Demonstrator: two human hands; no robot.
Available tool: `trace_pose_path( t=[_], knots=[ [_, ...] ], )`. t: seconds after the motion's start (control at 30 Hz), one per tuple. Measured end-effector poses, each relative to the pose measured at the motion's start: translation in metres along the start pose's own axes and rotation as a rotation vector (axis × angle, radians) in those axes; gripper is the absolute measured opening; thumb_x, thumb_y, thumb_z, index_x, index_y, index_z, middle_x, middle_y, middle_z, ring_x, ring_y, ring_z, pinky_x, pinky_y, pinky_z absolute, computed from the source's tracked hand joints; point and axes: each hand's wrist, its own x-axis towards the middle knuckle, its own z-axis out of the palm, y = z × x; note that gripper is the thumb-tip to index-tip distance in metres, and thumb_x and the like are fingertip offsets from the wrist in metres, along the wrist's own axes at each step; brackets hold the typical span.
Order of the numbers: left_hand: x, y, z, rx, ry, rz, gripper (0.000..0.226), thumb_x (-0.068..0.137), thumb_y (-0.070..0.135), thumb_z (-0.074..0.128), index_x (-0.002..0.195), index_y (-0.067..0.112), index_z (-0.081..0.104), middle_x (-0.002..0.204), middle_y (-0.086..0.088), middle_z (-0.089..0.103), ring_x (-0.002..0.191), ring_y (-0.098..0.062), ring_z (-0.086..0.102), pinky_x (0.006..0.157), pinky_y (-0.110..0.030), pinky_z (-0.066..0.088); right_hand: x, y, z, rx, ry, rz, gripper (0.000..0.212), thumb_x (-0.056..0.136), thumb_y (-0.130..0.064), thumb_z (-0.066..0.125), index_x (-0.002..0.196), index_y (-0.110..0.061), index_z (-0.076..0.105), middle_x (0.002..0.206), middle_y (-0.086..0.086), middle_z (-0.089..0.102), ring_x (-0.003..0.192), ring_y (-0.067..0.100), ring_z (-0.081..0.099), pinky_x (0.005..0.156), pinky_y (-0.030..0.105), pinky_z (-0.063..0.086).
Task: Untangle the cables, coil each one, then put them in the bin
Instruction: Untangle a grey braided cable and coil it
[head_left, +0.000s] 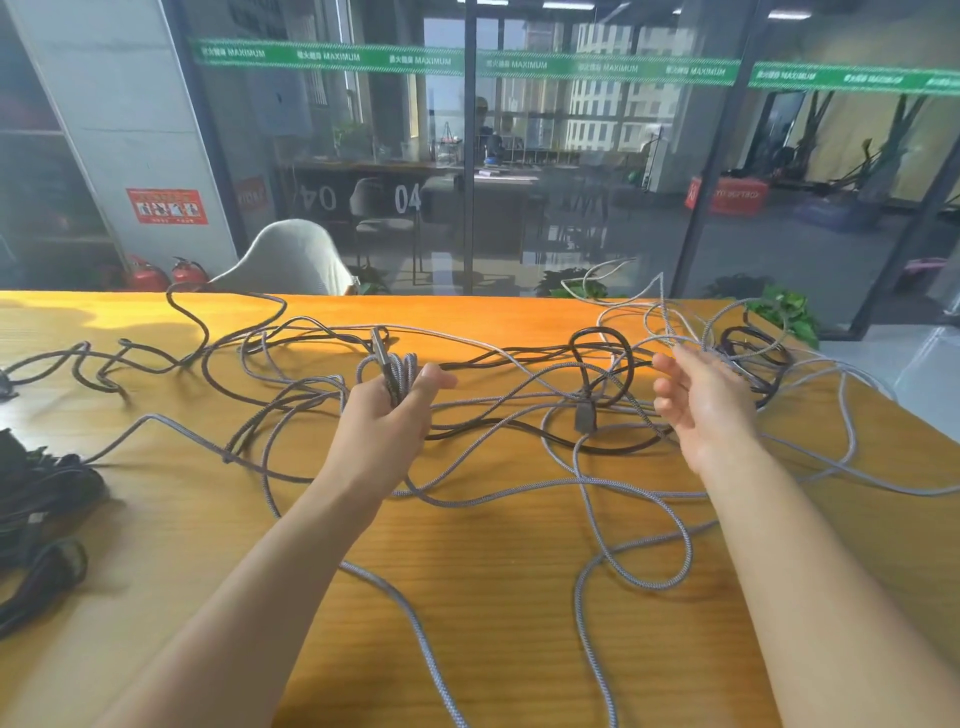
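Observation:
Several grey braided cables (519, 483) and black cables (249, 322) lie tangled across the wooden table (467, 597). My left hand (389, 410) grips a small coil of grey cable (395, 369) with a plug end sticking up from it. My right hand (696, 400) hovers open, palm turned left, fingers spread, just in front of a raised grey cable loop (660, 312); it holds nothing. A dark plug (585, 415) lies between my hands. No bin is in view.
A black bundle of cables (41, 499) sits at the table's left edge. A dark coil (753, 353) lies at the far right corner. A white chair (291, 260), potted plants (789, 312) and a glass wall stand beyond the table's far edge.

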Motion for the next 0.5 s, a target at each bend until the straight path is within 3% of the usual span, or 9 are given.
trace_pose_path(
  t=[0.07,0.13,0.2,0.23,0.3,0.37,0.43,0.5],
  knots=[
    [0.0,0.001,0.0,-0.008,-0.005,-0.003,0.031,0.107,0.043,0.052,0.105,0.024,0.077,0.069,-0.006,0.034,0.057,-0.017,0.03,0.055,-0.033,0.03,-0.011,-0.001,0.009,-0.089,-0.005,-0.145,0.006,0.105,-0.023,0.063,0.104,-0.018,0.066,0.091,0.003,0.071,0.055,0.009,0.059,0.047,0.02,0.046],
    [0.0,0.001,-0.001,-0.04,-0.015,-0.01,0.032,0.108,0.042,0.051,0.106,0.022,0.076,0.069,-0.005,0.033,0.059,-0.018,0.029,0.056,-0.033,0.029,-0.025,-0.001,0.017,-0.205,-0.028,-0.436,0.01,0.105,-0.023,0.062,0.098,-0.017,0.064,0.081,0.001,0.068,0.056,0.013,0.059,0.049,0.026,0.047],
    [0.0,0.002,-0.002,-0.113,-0.039,-0.019,0.034,0.108,0.042,0.05,0.108,0.018,0.075,0.067,0.0,0.03,0.058,-0.017,0.026,0.055,-0.03,0.027,-0.043,0.004,0.024,-0.338,-0.15,-0.746,0.013,0.105,-0.022,0.062,0.095,-0.014,0.064,0.076,0.001,0.067,0.059,0.019,0.063,0.054,0.034,0.05],
    [-0.001,0.003,-0.003,-0.166,-0.055,-0.024,0.035,0.109,0.041,0.049,0.108,0.015,0.073,0.066,0.002,0.028,0.057,-0.016,0.024,0.053,-0.027,0.027,-0.054,0.007,0.029,-0.407,-0.249,-0.815,0.014,0.104,-0.024,0.064,0.095,-0.012,0.066,0.077,-0.001,0.068,0.064,0.02,0.066,0.059,0.035,0.053],
    [-0.003,0.009,-0.003,-0.292,-0.096,-0.034,0.036,0.109,0.04,0.048,0.102,0.011,0.068,0.063,0.006,0.024,0.053,-0.014,0.021,0.049,-0.022,0.027,-0.071,0.015,0.04,-0.572,-0.494,-0.806,0.013,0.1,-0.028,0.068,0.101,-0.016,0.074,0.088,-0.008,0.075,0.083,0.014,0.072,0.074,0.026,0.054],
    [-0.005,0.016,-0.005,-0.405,-0.151,-0.042,0.037,0.108,0.044,0.045,0.096,0.013,0.062,0.063,0.006,0.018,0.051,-0.012,0.017,0.047,-0.021,0.021,-0.081,0.027,0.052,-0.81,-0.765,-0.731,0.025,0.099,-0.036,0.068,0.12,-0.024,0.075,0.114,-0.016,0.074,0.111,0.003,0.067,0.091,0.016,0.048],
    [-0.006,0.021,-0.008,-0.468,-0.201,-0.048,0.04,0.104,0.05,0.045,0.09,0.016,0.058,0.064,0.005,0.015,0.051,-0.012,0.014,0.05,-0.026,0.014,-0.086,0.038,0.057,-1.005,-0.996,-0.687,0.039,0.101,-0.044,0.063,0.139,-0.034,0.063,0.131,-0.022,0.065,0.129,-0.004,0.054,0.107,0.017,0.039],
    [-0.006,0.024,-0.01,-0.512,-0.219,-0.063,0.038,0.102,0.05,0.046,0.085,0.017,0.053,0.062,0.006,0.017,0.049,-0.01,0.014,0.049,-0.027,0.012,-0.088,0.04,0.055,-1.045,-1.092,-0.594,0.041,0.102,-0.047,0.061,0.142,-0.041,0.056,0.125,-0.025,0.066,0.127,-0.004,0.053,0.111,0.023,0.039]
  ],
)
